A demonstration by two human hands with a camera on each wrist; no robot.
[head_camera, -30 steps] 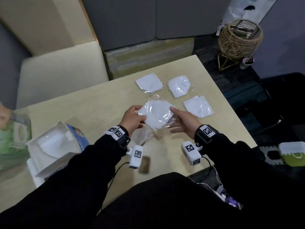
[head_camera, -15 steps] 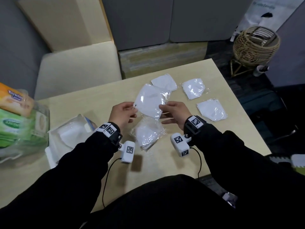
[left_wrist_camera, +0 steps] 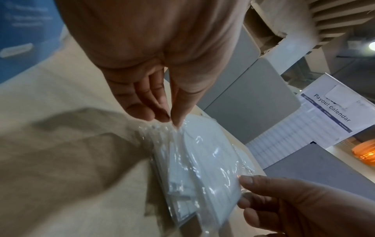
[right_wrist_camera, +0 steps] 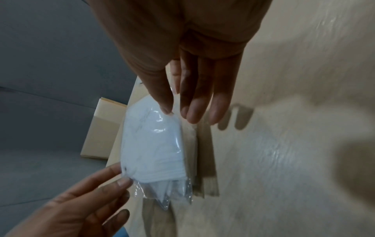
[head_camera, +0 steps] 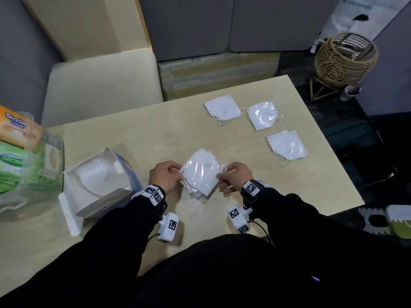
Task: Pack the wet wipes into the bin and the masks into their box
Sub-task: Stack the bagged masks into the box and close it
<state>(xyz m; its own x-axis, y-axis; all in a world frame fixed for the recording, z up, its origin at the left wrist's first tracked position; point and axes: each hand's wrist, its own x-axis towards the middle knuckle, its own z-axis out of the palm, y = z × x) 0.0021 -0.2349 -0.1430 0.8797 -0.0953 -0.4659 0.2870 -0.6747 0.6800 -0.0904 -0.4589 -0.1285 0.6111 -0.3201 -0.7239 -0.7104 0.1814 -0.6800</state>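
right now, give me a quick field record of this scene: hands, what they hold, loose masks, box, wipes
left hand: pinches the left edge of the held stack
right hand: pinches the right edge of the held stack
held stack: wrapped white masks, more than one, just above the table
loose masks: three, far right of table
mask box: open, left of the hands, white masks inside
wet wipes: green and orange packs in a clear bin at left edge

- The right hand (right_wrist_camera: 182, 67) pinches the upper edge of a wrapped white mask (right_wrist_camera: 152, 144) between thumb and forefinger.
- The left hand (right_wrist_camera: 77, 206) pinches its lower corner.
- The mask hangs over the counter (right_wrist_camera: 284, 144) edge.
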